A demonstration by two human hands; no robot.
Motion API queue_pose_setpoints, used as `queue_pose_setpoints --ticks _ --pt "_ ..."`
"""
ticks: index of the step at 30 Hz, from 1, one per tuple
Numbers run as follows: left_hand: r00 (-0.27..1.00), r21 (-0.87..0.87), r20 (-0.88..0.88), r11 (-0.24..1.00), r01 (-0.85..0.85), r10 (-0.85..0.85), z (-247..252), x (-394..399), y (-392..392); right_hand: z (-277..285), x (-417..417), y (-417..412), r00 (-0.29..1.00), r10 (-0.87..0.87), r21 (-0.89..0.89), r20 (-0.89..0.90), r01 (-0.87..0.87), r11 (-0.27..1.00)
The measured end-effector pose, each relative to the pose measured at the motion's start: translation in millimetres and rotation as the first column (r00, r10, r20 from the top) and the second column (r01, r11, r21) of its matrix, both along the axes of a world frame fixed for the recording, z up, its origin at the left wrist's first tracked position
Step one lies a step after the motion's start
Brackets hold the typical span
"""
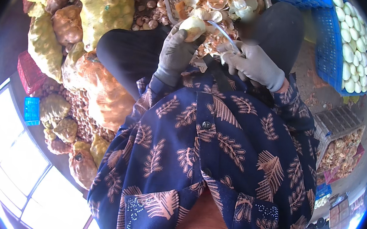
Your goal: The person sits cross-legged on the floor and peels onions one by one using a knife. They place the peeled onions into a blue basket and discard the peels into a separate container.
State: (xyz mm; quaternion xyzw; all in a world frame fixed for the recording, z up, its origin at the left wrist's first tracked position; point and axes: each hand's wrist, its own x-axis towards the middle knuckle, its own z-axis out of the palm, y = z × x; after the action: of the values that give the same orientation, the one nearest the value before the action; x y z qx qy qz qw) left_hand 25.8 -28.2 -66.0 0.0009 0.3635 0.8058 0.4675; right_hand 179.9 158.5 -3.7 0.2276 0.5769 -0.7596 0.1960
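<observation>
My left hand point(175, 53), in a grey work glove, holds a whole onion point(192, 28) from below and the side. Most of the onion's visible face is pale and smooth, with a brownish patch low on it. A knife with a thin, slightly curved blade point(223, 31) is gripped in my right hand point(253, 60), also gloved. The blade tip points up and left, close to the onion's right side; whether it touches cannot be told. Under and beyond both hands, loose onion skins point(218, 1) fill a pale plastic crate point(168, 2) between my knees.
Net sacks of onions point(106, 9) crowd the left, with loose unpeeled onions point(150, 3) beside them. A blue crate point(329, 58) of peeled onions point(349, 52) stands at right. Behind it sits a grey crate point(336, 123) with skins. Red point(30, 71) and blue baskets point(32, 111) stand far left.
</observation>
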Motion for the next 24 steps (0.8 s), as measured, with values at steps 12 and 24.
queue_pose_setpoints --ticks 12,24 --pt "0.998 0.074 0.040 0.996 -0.048 0.045 12 3 11 -12 -1 -9 0.991 0.132 0.009 0.038 -0.132 0.991" --pt "0.990 0.071 0.125 0.994 -0.078 0.068 9 10 14 -26 -15 -16 0.934 0.152 0.617 -0.322 0.085 0.783"
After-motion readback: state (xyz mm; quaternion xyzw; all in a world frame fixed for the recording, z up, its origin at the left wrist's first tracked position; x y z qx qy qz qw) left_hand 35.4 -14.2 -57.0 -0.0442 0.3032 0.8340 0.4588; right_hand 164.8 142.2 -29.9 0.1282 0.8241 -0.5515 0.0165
